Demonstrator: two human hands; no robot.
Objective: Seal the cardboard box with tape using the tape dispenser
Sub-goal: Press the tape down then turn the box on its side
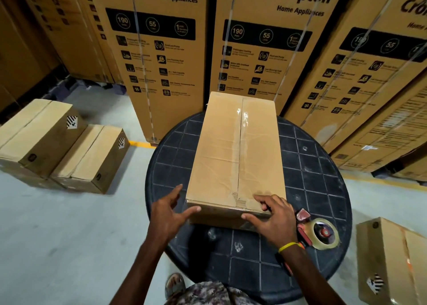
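Note:
A long brown cardboard box lies on a round black table, its flaps closed and clear tape running along the centre seam. My right hand rests on the box's near right corner, fingers spread over the top edge and thumb against the near face. My left hand hovers open at the near left corner, fingertips close to the box. A red tape dispenser with a roll of clear tape lies on the table just right of my right wrist.
Tall printed appliance cartons stand directly behind the table. Two small cardboard boxes sit on the floor at left, another box at lower right. Grey concrete floor surrounds the table; my foot shows below.

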